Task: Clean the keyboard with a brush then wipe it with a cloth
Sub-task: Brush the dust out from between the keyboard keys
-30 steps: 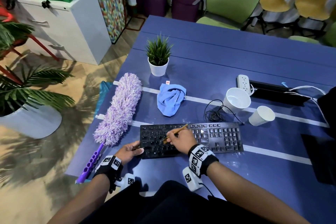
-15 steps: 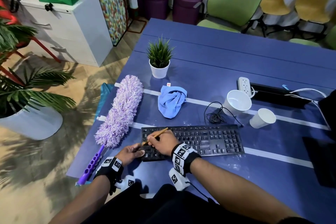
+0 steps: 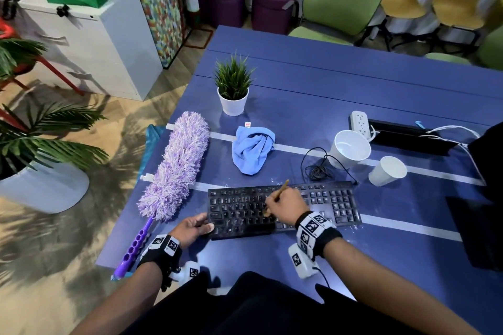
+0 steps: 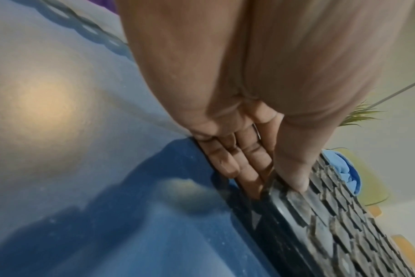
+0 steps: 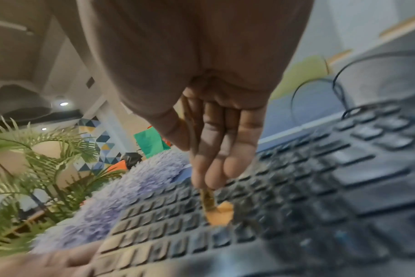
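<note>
A black keyboard (image 3: 332, 204) lies near the front edge of the blue table (image 3: 353, 84). My right hand (image 3: 269, 209) pinches a thin wooden-handled brush (image 3: 283, 187), its tip down on the keys left of the middle. In the right wrist view the brush (image 5: 209, 200) ends in orange bristles (image 5: 219, 215) pressed between the keys of the keyboard (image 5: 320, 187). My left hand (image 3: 204, 226) holds the keyboard's front left corner. Its thumb (image 4: 294, 174) lies on the keys and its fingers (image 4: 237, 165) run along the edge of the keyboard (image 4: 332, 215). A crumpled blue cloth (image 3: 251, 152) lies behind the keyboard.
A purple fluffy duster (image 3: 177, 163) lies along the table's left edge. A small potted plant (image 3: 233, 90) stands behind the cloth. Two white paper cups (image 3: 351, 148) (image 3: 388, 171), a coiled cable (image 3: 317, 168) and a power strip (image 3: 359, 122) sit at the back right.
My right hand swept the brush to the keyboard's left end, then back to the right toward the middle. The left hand has stayed at the front left corner.
</note>
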{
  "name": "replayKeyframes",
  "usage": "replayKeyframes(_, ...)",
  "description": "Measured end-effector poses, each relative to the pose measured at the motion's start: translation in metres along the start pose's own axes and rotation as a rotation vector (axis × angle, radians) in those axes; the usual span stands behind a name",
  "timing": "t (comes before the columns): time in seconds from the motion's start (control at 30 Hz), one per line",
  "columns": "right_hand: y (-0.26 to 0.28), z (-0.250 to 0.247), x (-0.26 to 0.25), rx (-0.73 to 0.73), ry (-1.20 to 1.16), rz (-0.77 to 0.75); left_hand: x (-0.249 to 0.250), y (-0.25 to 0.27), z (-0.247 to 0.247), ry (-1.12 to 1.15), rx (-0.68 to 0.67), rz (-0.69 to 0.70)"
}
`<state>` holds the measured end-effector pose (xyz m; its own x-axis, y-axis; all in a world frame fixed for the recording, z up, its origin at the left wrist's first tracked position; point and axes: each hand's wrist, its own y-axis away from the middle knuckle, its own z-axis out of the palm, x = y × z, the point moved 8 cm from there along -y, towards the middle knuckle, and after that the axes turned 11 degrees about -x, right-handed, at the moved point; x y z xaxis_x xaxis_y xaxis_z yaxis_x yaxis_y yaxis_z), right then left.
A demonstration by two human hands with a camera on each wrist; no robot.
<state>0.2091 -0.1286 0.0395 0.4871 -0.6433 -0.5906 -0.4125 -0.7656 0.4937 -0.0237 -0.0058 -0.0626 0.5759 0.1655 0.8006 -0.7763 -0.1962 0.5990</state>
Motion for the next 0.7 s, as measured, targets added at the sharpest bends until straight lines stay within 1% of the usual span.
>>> replayKeyframes(0.07, -0.002, 0.026, -0.016, -0.095, -0.088, -0.037, -0.001, 0.000, 0.000, -0.003, -0.002, -0.004)
replayKeyframes(0.13, -0.001, 0.050, -0.040, -0.156, -0.101, -0.099, -0.001, 0.000, -0.001, 0.003, 0.000, -0.001)
replayKeyframes(0.2, 0.000, 0.065, -0.063, -0.176, -0.037, -0.167, 0.003, 0.001, 0.001, 0.000, 0.002, 0.014)
replayKeyframes(0.27, -0.001, 0.066, -0.069, -0.169, 0.000, -0.176, 0.004, -0.001, 0.001, 0.010, -0.004, 0.014)
replayKeyframes(0.33, -0.004, 0.056, -0.057, -0.166, 0.017, -0.146, 0.000, -0.002, -0.001, 0.000, -0.003, -0.002)
replayKeyframes(0.43, -0.001, 0.025, -0.014, -0.151, 0.053, -0.047, -0.005, -0.001, -0.004, -0.015, -0.001, -0.016)
replayKeyframes(0.6, 0.026, -0.052, 0.068, 0.014, 0.064, 0.140, -0.002, -0.002, -0.001, 0.015, 0.009, -0.004)
replayKeyframes(0.7, 0.040, -0.079, 0.089, 0.115, 0.110, 0.217, -0.006, -0.004, -0.002, 0.063, 0.016, 0.000)
